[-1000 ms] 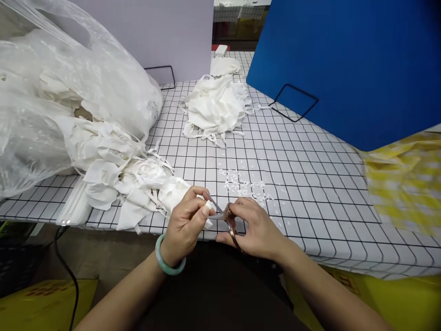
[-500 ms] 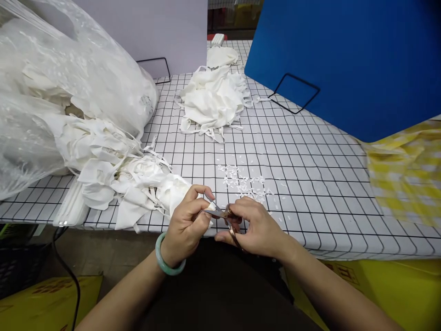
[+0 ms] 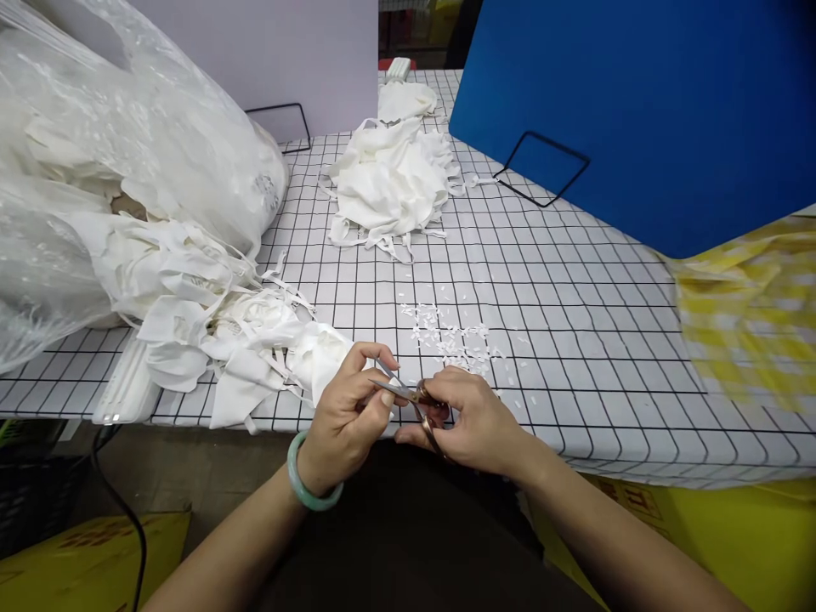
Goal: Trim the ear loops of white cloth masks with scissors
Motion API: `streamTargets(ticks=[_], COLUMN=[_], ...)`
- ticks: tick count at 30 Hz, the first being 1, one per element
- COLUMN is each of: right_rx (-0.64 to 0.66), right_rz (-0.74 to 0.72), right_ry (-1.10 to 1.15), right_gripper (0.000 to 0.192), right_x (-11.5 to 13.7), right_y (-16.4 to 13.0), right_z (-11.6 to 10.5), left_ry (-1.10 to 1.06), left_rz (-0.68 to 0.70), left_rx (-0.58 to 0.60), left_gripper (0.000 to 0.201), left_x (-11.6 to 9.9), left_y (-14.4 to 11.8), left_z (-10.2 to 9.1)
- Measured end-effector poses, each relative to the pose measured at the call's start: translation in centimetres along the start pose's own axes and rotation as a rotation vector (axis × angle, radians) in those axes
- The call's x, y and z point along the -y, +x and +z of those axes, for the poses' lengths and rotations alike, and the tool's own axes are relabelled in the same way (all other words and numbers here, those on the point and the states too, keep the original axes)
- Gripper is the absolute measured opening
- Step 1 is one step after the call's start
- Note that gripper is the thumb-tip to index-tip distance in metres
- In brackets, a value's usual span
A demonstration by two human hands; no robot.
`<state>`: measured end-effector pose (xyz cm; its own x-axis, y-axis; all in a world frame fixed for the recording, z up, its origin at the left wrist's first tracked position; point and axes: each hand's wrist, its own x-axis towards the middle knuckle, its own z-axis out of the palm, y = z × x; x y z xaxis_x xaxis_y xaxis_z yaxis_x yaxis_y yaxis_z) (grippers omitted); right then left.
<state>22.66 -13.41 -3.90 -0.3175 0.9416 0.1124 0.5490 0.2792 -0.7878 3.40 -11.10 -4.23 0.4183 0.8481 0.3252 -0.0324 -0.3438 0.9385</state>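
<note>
My left hand, with a green bangle on the wrist, pinches a white fabric piece at the table's near edge. My right hand holds small scissors, whose open blades point left at the fabric in my left fingers. The two hands nearly touch. Tiny white snippets lie scattered on the checked tablecloth just beyond them.
A big clear plastic bag spills white fabric pieces at the left. Another white pile lies further back. A blue board and a lilac board stand behind; yellow checked cloth lies at right.
The scissor blades have worked at the white piece between my fingers, closing and then opening again. The camera view has tilted slightly; both hands stay in the same place.
</note>
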Motion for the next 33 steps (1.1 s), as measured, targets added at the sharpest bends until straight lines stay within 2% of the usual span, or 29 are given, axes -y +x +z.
streamTargets(ticks=[4,8,13,17,19,21,23,25,26,28,30,31,33], right_rx=[-0.02,-0.048,-0.127,-0.183,-0.248,-0.306,-0.338,-0.372,-0.405,-0.481,-0.55,-0.573,-0.577], right_rz=[0.014,0.109,0.314,0.541,0.528,0.391,0.289,0.309,0.339,0.372,0.366,0.366,0.366], right_ry=[-0.01,-0.002,0.076,0.328,0.487,0.639,0.771,0.836,0.844,0.851,0.87,0.881,0.911], right_gripper=[0.057,0.057,0.062,0.052,0.046,0.051,0.052,0.045,0.041,0.035,0.031,0.03,0.028], right_x=[-0.6,-1.6,-3.3,-4.5,-4.7,-4.3,-3.4,-2.2,-1.6,-0.7,-0.2,0.1,0.7], right_y=[-0.5,-1.6,-3.6,-5.1,-5.4,-4.9,-3.7,-2.1,-1.3,0.1,0.9,1.2,1.4], right_z=[0.0,-0.3,-0.4,-0.4,-0.4,0.0,0.7,1.7,2.1,2.4,2.2,1.9,1.2], left_ry=[0.019,0.017,-0.006,-0.011,-0.015,-0.003,0.035,0.079,0.103,0.198,0.384,0.496,0.7], left_rz=[0.002,0.004,-0.052,-0.143,-0.178,-0.166,-0.097,-0.025,-0.006,-0.003,-0.024,-0.04,-0.095], left_rx=[0.026,0.104,0.236,0.267,0.25,0.239,0.275,0.309,0.272,0.062,-0.17,-0.207,-0.106], left_gripper=[0.021,0.022,0.023,0.026,0.028,0.028,0.03,0.033,0.035,0.036,0.027,0.021,0.02], left_x=[0.1,0.2,1.5,2.4,2.0,0.9,-0.4,-1.5,-1.9,-1.9,-1.1,-0.3,1.5], left_y=[0.4,1.5,3.1,3.6,3.5,3.5,3.7,4.1,4.3,4.3,3.5,3.0,1.8], left_z=[0.3,1.2,2.8,3.5,3.6,3.7,3.5,2.3,1.3,-1.7,-4.9,-6.4,-8.2])
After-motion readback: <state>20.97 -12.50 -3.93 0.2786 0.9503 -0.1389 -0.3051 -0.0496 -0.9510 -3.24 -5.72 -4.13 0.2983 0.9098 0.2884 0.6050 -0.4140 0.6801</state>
